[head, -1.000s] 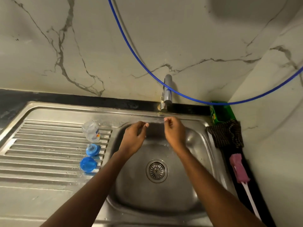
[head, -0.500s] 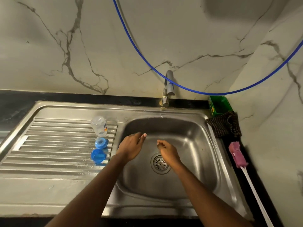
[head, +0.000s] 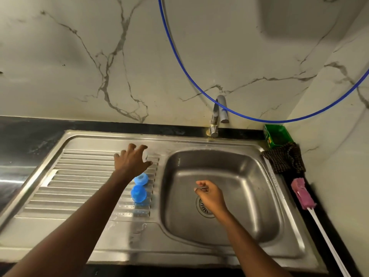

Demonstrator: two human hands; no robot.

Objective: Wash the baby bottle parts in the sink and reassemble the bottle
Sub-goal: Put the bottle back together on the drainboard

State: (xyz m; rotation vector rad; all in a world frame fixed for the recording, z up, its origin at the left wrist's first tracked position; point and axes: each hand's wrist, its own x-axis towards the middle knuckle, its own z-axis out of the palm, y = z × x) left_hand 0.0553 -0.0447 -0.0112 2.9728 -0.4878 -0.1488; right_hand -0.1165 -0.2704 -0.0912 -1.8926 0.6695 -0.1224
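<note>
The clear bottle body (head: 146,156) stands on the ribbed drainboard (head: 79,176), mostly hidden behind my left hand (head: 131,161). That hand reaches over it with fingers spread; whether they touch it I cannot tell. Just nearer me lie a blue screw ring (head: 141,179) and a blue cap (head: 138,193), side by side near the basin's edge. My right hand (head: 209,195) hovers above the drain of the steel sink basin (head: 249,176), fingers loosely curled, holding nothing.
A tap (head: 218,114) stands behind the basin, no water running. A blue hose (head: 199,90) loops across the marble wall. Right of the sink are a green box (head: 277,134), a dark cloth (head: 285,159) and a pink bottle brush (head: 301,193) with a white handle.
Both hands came away from under the tap. My left hand swung left out of the basin to the bottle on the drainboard. My right hand dropped back over the drain.
</note>
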